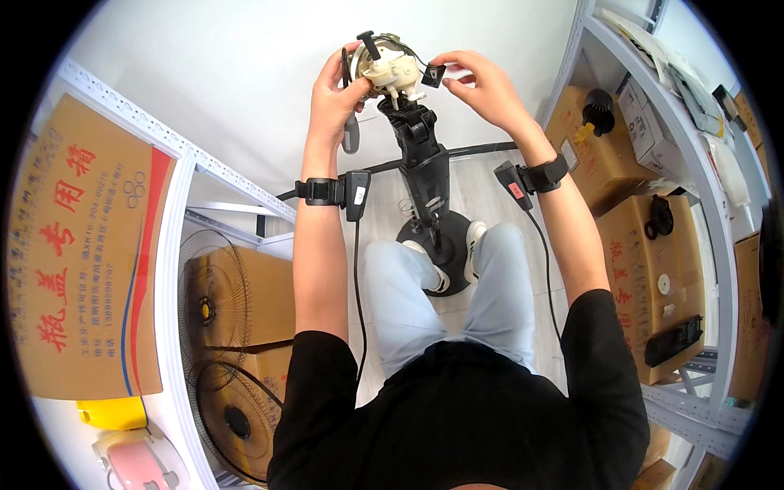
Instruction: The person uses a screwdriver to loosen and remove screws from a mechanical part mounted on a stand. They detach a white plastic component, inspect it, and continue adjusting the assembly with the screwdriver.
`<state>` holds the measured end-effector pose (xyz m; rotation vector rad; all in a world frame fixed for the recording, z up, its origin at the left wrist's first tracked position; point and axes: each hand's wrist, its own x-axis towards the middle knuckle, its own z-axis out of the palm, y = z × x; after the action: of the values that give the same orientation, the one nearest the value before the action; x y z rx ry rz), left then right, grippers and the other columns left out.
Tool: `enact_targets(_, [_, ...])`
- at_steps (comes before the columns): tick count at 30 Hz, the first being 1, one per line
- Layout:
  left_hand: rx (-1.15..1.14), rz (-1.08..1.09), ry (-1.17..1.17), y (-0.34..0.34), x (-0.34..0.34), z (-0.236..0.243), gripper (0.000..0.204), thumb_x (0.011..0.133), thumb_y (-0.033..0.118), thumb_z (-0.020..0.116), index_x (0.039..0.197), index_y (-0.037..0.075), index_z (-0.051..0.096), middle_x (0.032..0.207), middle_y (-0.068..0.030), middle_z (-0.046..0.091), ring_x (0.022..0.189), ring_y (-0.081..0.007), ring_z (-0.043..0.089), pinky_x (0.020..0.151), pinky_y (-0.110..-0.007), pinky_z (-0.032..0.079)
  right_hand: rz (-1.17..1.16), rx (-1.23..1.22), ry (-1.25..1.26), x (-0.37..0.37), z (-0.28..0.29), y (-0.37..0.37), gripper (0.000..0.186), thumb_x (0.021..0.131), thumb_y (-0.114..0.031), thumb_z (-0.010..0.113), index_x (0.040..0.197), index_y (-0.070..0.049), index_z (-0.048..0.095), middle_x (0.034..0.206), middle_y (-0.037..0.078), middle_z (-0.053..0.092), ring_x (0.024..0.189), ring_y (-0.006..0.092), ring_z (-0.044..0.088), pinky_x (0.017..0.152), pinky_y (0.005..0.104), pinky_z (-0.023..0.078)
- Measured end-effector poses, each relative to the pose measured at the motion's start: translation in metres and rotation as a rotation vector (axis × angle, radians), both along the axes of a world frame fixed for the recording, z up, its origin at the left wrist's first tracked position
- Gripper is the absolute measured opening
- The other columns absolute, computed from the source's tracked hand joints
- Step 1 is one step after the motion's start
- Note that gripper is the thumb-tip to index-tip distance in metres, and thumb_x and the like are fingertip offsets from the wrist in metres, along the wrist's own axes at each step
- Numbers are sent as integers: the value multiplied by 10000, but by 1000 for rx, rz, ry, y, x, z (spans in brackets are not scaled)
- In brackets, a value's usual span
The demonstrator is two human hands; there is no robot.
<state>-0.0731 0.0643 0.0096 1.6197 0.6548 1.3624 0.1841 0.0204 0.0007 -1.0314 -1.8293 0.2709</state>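
Observation:
A fan motor with a cream plastic gear housing and a black knob sits atop a black fan stand. My left hand grips the motor's left side, thumb on the housing and fingers partly hidden behind it. A small black box-shaped part, on a dark wire from the motor, is pinched between the thumb and forefinger of my right hand. Below my left hand shows a long grey rounded thing; how it is held is hidden.
The stand's round base lies between my feet. On the left shelf stand a large carton and wire fan guards. Cartons and black fan parts fill the right shelf. Cables hang from both wrist straps.

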Motion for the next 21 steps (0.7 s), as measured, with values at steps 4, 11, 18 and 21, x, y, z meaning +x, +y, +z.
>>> enact_targets(4, [22,29,10,-1,-5,-3,575,809,114,677,1375,111,576,1148,-42,637,737,-47,569,527,-196,415,53,115,39,-26,21,-32,444,859,-135,696,1297,-162,628,1182,70,650,983,180,625,800,332,542])
enact_targets(11, [40,35,16,-6,3,2,554,841,109,687,1383,117,572,1116,-44,641,770,-57,597,522,-195,415,-202,255,-95,-38,-1,-30,635,814,-200,783,1364,-72,494,1048,104,630,951,224,635,831,363,540])
enact_targets(18, [30,14,-2,-4,2,0,562,832,109,688,1382,115,572,1108,-37,642,766,-51,591,523,-193,417,-260,69,32,-58,-22,-30,322,813,-215,803,1037,-22,674,896,93,700,748,206,687,674,324,557])
enact_targets(21, [23,17,-1,-3,1,-2,558,832,100,680,1380,108,573,1107,-34,643,766,-49,584,527,-194,420,-284,191,72,-61,-30,-25,245,819,-183,788,962,-6,697,838,95,718,710,189,697,642,308,552])
